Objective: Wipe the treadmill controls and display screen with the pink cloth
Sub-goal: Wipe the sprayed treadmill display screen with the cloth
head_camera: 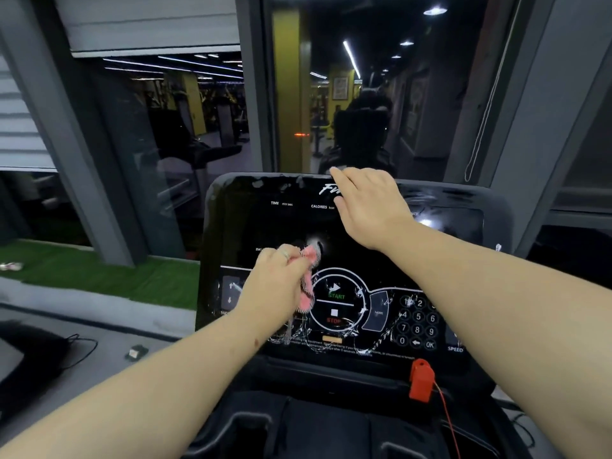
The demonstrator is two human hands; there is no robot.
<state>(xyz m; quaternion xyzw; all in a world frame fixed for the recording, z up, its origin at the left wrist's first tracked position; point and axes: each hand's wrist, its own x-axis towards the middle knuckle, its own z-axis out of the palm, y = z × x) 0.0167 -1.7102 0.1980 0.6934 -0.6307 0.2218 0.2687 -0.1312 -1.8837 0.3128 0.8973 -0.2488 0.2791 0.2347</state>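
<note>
Gripping pink cloth (307, 279) bunched in your left hand (278, 286); START/STOP dial (336, 301) just right; right hand (367, 202) flat, fingers loose, on display screen (281, 223) top.

A gym: a treadmill console (347, 266) faces glass reflecting exercise machines (212, 154).

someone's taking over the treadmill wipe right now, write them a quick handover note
Left hand: grips the bunched pink cloth, held against the console just left of the START/STOP ring.
Right hand: open, resting flat on the console's top edge over the display.
Done: cannot tell how much has been wiped; smears and wet streaks show around the ring and the keypad.
Left: clear those streaks, the keypad, the arrow buttons at left, and the upper display, where spots show near the top edge. Red safety key sits below the keypad; work around it.
</note>
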